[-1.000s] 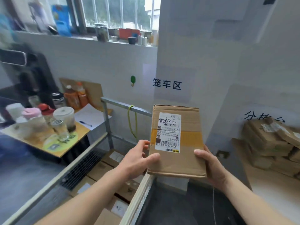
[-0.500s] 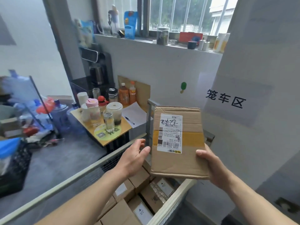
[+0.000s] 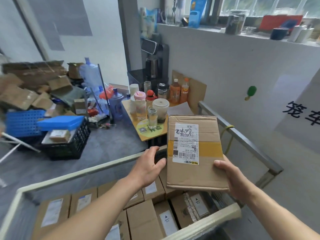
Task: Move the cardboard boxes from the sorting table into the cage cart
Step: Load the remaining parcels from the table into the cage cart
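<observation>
The flat, rectangular cardboard box [image 3: 194, 174], creased brown board with 1 white barcode label [image 3: 186, 143] and 1 yellow tape band [image 3: 210, 149], hangs above the far right part of the cage cart [image 3: 97, 168]. The right hand [image 3: 232, 179] grips its lower right corner, thumb on top. The left hand [image 3: 147, 168] has its thumb at the left edge, but I cannot tell whether it grips. Labelled cartons [image 3: 143, 220] pack the cart closely within its pale rim.

Fingers of the right hand [image 3: 232, 177] are hidden beneath the cardboard box [image 3: 204, 172]; the fine print on its label [image 3: 186, 143] is too small to read; the wall lettering [image 3: 301, 113] is cut off at the right edge; the cardboard pile [image 3: 26, 87] at far left is blurred.
</observation>
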Available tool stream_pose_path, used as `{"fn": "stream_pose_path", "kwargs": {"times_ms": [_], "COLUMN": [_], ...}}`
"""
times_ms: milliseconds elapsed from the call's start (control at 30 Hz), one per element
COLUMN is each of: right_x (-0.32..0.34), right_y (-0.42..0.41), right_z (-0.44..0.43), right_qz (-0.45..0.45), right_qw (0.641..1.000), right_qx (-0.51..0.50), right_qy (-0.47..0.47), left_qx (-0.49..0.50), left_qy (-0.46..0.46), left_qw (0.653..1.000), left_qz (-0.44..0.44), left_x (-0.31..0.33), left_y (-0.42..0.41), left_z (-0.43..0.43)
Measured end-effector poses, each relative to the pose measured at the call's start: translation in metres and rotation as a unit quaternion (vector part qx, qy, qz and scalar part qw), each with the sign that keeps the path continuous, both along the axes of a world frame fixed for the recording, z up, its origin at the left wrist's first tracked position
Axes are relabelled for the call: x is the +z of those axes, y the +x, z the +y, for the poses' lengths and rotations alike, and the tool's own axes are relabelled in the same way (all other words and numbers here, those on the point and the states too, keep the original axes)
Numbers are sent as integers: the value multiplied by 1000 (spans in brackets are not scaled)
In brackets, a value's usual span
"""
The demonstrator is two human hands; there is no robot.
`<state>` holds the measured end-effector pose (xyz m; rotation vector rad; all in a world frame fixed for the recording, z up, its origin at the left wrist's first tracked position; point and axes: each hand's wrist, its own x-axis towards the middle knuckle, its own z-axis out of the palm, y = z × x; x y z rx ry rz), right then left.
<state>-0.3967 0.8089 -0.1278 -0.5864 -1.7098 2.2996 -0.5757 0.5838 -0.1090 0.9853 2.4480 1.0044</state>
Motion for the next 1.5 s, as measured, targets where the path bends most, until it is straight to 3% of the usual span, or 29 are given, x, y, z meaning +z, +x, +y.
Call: {"fn": "stream_pose_path", "kwargs": {"times_ms": [667, 1133, 1500], "right_x": [-101, -232, -317], "right_y": [-100, -93, -76], "right_z": [0, 51, 83], "right_qz": [-130, -251, -357], "right_qw": [987, 950, 919], "right_qx": [85, 151, 166], "right_qy": [-32, -107, 21], "left_qx": [-22, 8, 19], "left_qy": [-83, -161, -179], "left_qw": [993, 973, 956], "left_qz": [-77, -166, -230], "left_x": [-111, -243, -347], "left_y": [-80, -36, 8], "left_z": [-25, 11, 50]}}
